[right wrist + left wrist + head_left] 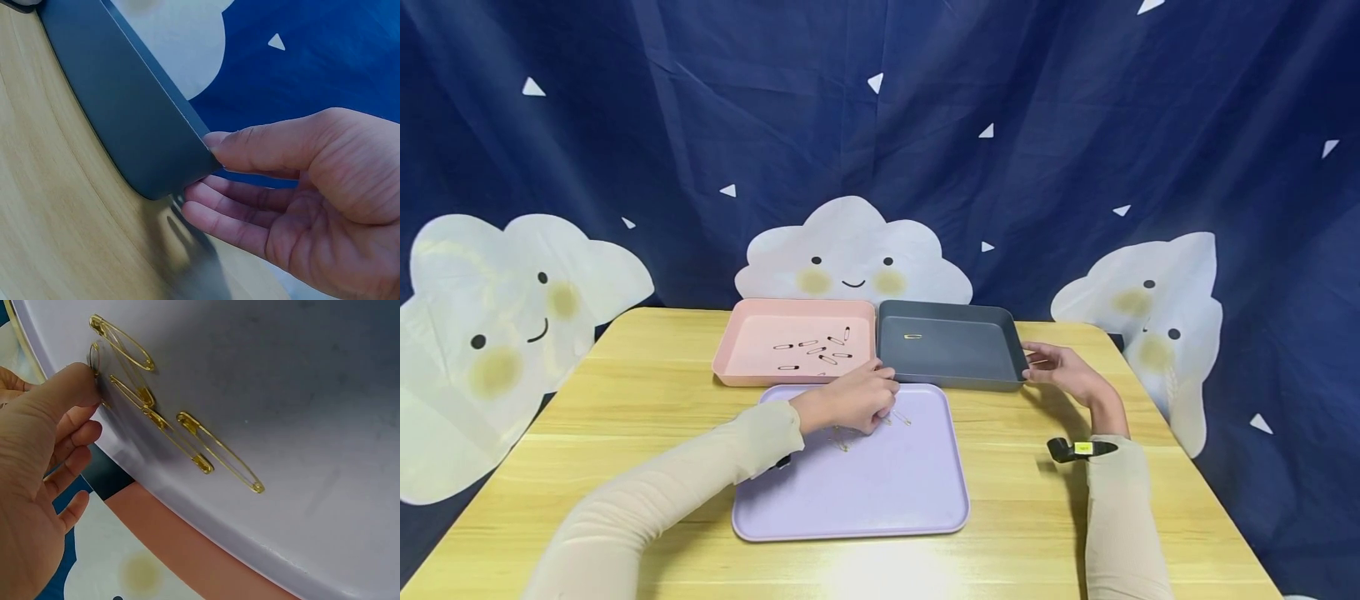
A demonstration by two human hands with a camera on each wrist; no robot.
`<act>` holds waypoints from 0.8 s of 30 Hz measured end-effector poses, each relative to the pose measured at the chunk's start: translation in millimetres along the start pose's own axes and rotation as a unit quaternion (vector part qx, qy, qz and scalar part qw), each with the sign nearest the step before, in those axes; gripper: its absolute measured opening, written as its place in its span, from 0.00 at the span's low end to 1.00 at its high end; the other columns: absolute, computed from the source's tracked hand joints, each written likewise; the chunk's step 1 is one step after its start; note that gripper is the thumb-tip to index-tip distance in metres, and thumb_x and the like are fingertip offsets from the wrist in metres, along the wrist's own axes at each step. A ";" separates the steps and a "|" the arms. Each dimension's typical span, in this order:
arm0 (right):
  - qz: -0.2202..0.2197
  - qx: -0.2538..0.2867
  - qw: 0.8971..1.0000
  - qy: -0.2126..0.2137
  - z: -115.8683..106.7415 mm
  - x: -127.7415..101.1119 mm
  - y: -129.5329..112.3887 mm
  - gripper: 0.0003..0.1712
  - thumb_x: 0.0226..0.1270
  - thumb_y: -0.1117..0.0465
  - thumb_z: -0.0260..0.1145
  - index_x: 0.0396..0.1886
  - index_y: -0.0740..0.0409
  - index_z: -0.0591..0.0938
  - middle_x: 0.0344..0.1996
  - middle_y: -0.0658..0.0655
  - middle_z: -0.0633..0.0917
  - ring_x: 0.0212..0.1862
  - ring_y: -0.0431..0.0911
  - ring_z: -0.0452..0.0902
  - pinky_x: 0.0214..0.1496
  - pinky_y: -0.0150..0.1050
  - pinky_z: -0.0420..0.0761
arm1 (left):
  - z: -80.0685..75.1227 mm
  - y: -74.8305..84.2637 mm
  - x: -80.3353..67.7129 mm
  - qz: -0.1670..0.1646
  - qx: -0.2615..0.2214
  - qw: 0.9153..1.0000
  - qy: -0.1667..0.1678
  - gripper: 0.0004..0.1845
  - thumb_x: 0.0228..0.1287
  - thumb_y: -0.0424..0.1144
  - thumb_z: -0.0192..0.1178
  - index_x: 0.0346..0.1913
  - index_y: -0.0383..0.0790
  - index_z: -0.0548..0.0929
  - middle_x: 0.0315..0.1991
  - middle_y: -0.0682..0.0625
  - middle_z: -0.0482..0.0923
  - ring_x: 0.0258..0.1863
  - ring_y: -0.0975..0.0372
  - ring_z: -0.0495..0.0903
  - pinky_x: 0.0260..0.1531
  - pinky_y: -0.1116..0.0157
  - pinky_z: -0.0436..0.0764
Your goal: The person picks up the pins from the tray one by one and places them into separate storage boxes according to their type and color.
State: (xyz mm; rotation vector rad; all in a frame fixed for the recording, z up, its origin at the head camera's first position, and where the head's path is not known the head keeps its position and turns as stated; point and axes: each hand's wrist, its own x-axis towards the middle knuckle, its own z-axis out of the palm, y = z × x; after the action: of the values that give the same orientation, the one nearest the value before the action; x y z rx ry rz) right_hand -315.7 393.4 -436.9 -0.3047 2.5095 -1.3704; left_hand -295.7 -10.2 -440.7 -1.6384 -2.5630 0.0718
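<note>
My left hand (861, 396) is over the upper part of a lilac tray (880, 492). Thumb and finger pinch a gold safety pin (94, 355), partly hidden by the thumb. Several other gold safety pins (220, 452) lie on the lilac tray beside that hand. With thumb at the rim and fingers curled against the outer wall, my right hand (1067, 372) holds the right end of a dark grey tray (951, 382). One gold safety pin (912, 337) lies inside the dark grey tray.
A pink tray (741, 337) stands against the grey one's left side, with several dark safety pins (827, 360) scattered in it. All three trays are on a wooden table (1015, 500). Behind the table hangs a blue curtain (820, 125) with clouds on it.
</note>
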 end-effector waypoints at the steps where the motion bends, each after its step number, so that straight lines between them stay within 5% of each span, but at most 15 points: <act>1: 0.000 0.001 1.000 0.001 0.0 -0.1 -0.2 0.39 0.69 0.68 0.66 0.76 0.73 0.62 0.64 0.79 0.73 0.66 0.68 0.70 0.52 0.24 0.78 | -0.3 0.3 0.4 0.000 0.001 1.000 0.001 0.11 0.45 0.37 0.72 0.16 0.52 0.80 0.31 0.61 0.79 0.37 0.63 0.69 0.53 0.58 0.69; 24: 0.000 0.013 1.000 0.000 -0.2 0.6 0.8 0.40 0.68 0.69 0.66 0.76 0.73 0.62 0.64 0.80 0.74 0.66 0.67 0.71 0.52 0.25 0.79 | -4.0 2.5 4.6 -0.018 0.003 0.999 -0.027 0.09 0.42 0.41 0.74 0.18 0.54 0.82 0.33 0.61 0.80 0.39 0.63 0.72 0.54 0.57 0.71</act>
State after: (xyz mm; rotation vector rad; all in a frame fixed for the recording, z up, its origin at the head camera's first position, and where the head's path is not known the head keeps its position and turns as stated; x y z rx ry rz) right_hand -316.4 393.8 -437.5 -0.2998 2.4883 -1.4026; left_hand -294.9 -5.0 -436.7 -1.6097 -2.6278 0.1227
